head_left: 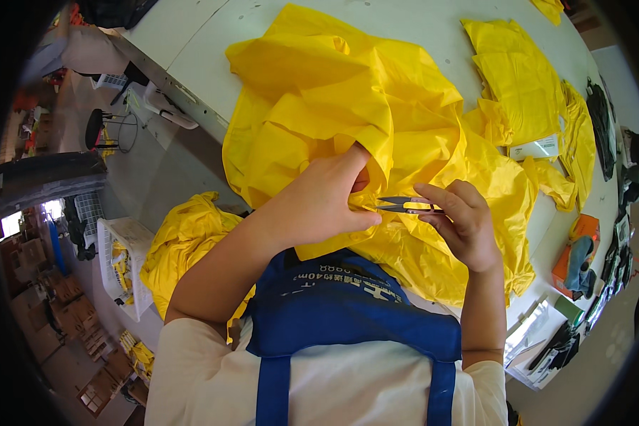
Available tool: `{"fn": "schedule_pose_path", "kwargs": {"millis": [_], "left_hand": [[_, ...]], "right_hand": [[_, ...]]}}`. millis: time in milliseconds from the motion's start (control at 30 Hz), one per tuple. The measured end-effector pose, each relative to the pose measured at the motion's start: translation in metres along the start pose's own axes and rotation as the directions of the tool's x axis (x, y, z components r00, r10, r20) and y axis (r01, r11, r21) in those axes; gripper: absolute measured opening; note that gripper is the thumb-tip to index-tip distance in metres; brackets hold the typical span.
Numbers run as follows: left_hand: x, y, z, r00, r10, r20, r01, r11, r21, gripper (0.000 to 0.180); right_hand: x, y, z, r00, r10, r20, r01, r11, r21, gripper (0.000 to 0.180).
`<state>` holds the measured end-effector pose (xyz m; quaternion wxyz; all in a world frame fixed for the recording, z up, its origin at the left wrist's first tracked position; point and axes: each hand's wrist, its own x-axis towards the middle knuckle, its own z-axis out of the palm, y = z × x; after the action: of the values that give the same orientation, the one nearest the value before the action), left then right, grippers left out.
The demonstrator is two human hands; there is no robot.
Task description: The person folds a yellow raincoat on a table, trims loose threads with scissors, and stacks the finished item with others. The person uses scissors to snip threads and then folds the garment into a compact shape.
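A large sheet of crumpled yellow fabric (pixel 312 92), perhaps a garment, spreads over the table in front of me. My left hand (pixel 330 188) is closed on a fold of it; some of the fingers are tucked under the cloth and hidden. Between the thumb and fingers of my right hand (pixel 461 220) is a pair of thread snips (pixel 413 206). Their dark blades point left at the gathered cloth near my left thumb. The blade tips look slightly apart, and whether they touch the fabric I cannot tell.
Folded yellow pieces (pixel 518 78) lie at the right around a small white box (pixel 536 148). Farther right stands an orange box (pixel 576 255) with grey cloth. A yellow heap (pixel 188 245) and a white plastic basket (pixel 113 263) are at my left, beyond the table's edge (pixel 184 89).
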<state>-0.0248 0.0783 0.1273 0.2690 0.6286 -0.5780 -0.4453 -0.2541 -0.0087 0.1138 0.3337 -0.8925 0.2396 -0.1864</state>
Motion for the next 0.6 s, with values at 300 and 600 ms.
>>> {"fn": "schedule_pose_path", "kwargs": {"millis": [300,600], "left_hand": [[-0.0011,-0.0005,-0.0013,1.0,-0.018,0.019,0.019,0.999,-0.037,0.056],[-0.0007,0.0017,-0.0007,0.999,-0.028,0.041,0.029,0.999,-0.023,0.056]], "right_hand": [[0.0019,0.004,-0.0065,1.0,0.002,-0.013,-0.002,1.0,0.026,0.041],[0.0048,0.0029,-0.0086,0.999,-0.024,0.027,0.024,1.0,0.019,0.038]]}}
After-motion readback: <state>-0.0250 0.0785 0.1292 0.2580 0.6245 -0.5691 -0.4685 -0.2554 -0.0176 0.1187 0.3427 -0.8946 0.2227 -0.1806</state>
